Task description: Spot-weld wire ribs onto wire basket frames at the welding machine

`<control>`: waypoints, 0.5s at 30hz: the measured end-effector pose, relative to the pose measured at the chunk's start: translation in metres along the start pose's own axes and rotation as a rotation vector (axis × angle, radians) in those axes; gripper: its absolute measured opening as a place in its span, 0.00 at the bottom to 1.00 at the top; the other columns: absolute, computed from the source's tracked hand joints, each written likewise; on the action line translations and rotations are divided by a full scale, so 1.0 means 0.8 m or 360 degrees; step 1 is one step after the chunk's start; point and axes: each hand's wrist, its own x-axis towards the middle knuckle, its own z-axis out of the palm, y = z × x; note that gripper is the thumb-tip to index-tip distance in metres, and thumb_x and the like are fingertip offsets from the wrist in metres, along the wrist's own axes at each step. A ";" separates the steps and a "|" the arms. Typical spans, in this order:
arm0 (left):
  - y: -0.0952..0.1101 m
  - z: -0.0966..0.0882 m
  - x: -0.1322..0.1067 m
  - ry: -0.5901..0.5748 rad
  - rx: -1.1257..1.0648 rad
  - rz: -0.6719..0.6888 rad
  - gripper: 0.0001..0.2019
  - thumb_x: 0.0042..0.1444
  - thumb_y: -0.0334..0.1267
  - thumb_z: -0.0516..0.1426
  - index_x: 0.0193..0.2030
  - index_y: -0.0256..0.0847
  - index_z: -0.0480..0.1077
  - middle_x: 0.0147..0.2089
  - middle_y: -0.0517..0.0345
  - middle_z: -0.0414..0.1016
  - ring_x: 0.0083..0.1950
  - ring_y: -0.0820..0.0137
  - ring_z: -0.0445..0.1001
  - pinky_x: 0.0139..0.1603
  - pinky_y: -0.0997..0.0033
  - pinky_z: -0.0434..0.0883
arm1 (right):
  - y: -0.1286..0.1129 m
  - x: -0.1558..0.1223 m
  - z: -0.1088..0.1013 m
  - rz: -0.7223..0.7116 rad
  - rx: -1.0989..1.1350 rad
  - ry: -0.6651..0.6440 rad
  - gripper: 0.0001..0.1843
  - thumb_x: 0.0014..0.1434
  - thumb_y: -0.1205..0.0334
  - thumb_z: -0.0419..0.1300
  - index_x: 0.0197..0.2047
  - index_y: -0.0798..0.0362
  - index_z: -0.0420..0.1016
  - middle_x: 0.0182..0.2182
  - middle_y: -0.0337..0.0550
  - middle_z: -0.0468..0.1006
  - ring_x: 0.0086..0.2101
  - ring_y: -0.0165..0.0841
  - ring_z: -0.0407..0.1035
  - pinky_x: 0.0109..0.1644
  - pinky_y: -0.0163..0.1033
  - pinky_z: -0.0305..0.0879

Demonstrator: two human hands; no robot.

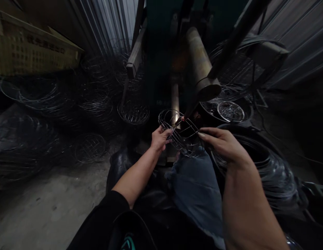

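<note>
A round wire basket frame (178, 133) is held tilted in front of me, just above my lap. My left hand (160, 139) grips its left rim with curled fingers. My right hand (221, 143) pinches its right rim, thumb and fingers closed on the wire. The frame's upper edge sits under the tip of a spot welder electrode (182, 118), where a small orange glow shows. A thick brass-coloured welder arm (201, 66) slants down toward that point.
Several finished wire baskets (133, 113) lie piled on the floor to the left and behind. A bin with shiny wire pieces (230, 111) stands at right, and a stack of wire rings (268, 166) lies beside my right arm. A cardboard box (31, 48) sits upper left.
</note>
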 end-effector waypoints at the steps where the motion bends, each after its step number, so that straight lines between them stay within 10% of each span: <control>1: 0.000 0.000 0.000 -0.0011 -0.0003 0.0001 0.16 0.36 0.36 0.65 0.35 0.40 0.72 0.34 0.59 0.72 0.32 0.74 0.68 0.37 0.64 0.70 | 0.005 -0.005 -0.005 0.0039 0.0027 -0.0023 0.26 0.35 0.47 0.75 0.34 0.56 0.82 0.22 0.40 0.75 0.20 0.27 0.63 0.22 0.33 0.59; 15: -0.005 -0.006 0.008 0.0021 -0.0152 -0.0218 0.14 0.37 0.38 0.68 0.32 0.38 0.72 0.32 0.56 0.74 0.31 0.71 0.72 0.40 0.55 0.73 | 0.008 0.001 0.000 -0.0003 0.0111 -0.0050 0.21 0.41 0.48 0.73 0.34 0.53 0.81 0.23 0.40 0.76 0.22 0.28 0.65 0.24 0.33 0.60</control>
